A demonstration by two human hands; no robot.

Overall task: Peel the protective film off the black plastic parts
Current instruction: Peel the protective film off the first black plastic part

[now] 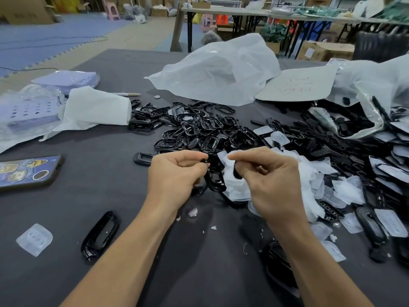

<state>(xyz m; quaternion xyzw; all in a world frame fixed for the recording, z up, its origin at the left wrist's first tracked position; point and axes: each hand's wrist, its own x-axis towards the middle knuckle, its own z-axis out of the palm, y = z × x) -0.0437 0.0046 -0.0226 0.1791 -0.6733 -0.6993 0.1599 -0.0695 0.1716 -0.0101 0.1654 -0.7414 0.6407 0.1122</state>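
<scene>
My left hand (177,173) grips a glossy black plastic frame (214,180) by its upper end, above the dark table (106,196). My right hand (267,176) pinches a piece of translucent white film (223,157) between thumb and fingers, just to the right of the frame. A small black piece shows under my right fingers. Behind my hands lies a heap of bare black frames (199,127). To the right spreads a pile of black parts with film on them (376,165), and loose peeled films (314,180) lie under my right hand.
A phone in a stickered case (26,171) lies at the left edge. A single black frame (99,235) and a loose film (34,239) lie front left. White plastic bags (219,69), a cloth (97,109), a pen (128,94) and purple trays (66,79) fill the back.
</scene>
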